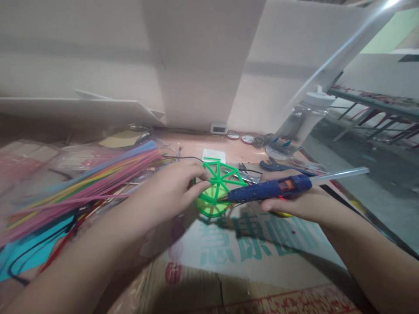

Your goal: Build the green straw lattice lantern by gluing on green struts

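Bare forearms of mine reach in from the 2 lower corners, smooth and slightly blurred. Between them is the green frame, just above the printed cardboard in the middle of my view. It is shaped like a wheel: slim, straight rods run from a hub to an angular rim, leaving triangular gaps, and a lime-coloured round surface shows at its lower part.

With my left hand I pinch the frame near its hub, thumb and forefinger closed on a rod. My right hand has its fingers wrapped about a blue glue gun, hard plastic with a tapered nose; its tip is right at a lower joint of the frame, though I cannot tell if they touch. From its back juts a translucent glue stick, smooth and rod-shaped.

Teal characters spread over the cardboard's flat, matt face. To my left lies a bundle of long, thin strips in pink, yellow, green and blue, their texture lost in blur. Beyond the frame, on the pinkish tabletop, are blue-handled pliers, 2 round discs and a clear bottle with a white lid, before a pale, flat panel.
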`<state>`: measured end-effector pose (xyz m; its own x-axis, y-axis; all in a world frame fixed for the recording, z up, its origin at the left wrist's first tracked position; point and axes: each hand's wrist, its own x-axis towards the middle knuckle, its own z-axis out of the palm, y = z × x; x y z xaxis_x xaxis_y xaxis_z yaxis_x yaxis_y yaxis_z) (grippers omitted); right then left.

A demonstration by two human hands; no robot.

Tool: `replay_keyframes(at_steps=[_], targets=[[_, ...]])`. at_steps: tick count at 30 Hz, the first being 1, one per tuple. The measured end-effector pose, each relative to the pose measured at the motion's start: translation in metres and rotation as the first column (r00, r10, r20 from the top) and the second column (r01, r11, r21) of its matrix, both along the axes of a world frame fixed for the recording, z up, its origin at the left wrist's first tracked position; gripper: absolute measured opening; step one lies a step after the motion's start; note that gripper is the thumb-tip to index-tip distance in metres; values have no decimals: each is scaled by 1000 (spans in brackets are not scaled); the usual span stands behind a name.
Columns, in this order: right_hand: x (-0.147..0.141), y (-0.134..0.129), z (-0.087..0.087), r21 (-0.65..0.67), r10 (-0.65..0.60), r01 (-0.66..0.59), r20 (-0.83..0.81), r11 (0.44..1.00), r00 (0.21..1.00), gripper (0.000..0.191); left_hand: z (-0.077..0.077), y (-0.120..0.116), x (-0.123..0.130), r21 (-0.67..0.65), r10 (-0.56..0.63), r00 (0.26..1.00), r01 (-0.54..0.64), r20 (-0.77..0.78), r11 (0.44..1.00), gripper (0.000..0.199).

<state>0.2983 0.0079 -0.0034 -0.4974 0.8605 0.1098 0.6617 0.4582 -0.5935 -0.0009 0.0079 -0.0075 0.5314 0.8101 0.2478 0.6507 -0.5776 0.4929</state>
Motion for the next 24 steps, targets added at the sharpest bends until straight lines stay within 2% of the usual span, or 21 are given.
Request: replay_keyframes(at_steps=[2, 5, 9, 12, 15, 19, 24], targets=[[-1, 0, 2, -12, 11, -11, -27, 1000, 1000, 65, 1, 0, 0, 4, -1, 1000, 1, 3, 1000, 17], [-6, -2, 8, -117, 41, -50, -73, 992, 997, 54, 1, -1, 1, -3, 6, 1000, -6, -11, 1000, 17], [-10, -4, 14, -174, 50, -75, -146, 982, 988, 52, 1, 0, 1, -1, 14, 1000, -14, -17, 1000, 17], [-5, 0, 15, -163, 53, -83, -179, 983, 982, 56, 0, 2, 0, -6, 23, 1000, -23, -14, 1000, 17], [8, 9, 12, -110, 125, -155, -244, 982, 962, 61, -1, 4, -4, 1, 30, 1000, -30, -8, 1000, 19], [25, 22, 4, -111, 181, -227, -322, 967, 929, 55, 1, 5, -9, 32, 46, 999, -46, -6, 998, 22], [29, 24, 4, -114, 129, -155, -205, 981, 970, 59, 3, 4, -12, 31, 67, 997, -66, -27, 997, 24]])
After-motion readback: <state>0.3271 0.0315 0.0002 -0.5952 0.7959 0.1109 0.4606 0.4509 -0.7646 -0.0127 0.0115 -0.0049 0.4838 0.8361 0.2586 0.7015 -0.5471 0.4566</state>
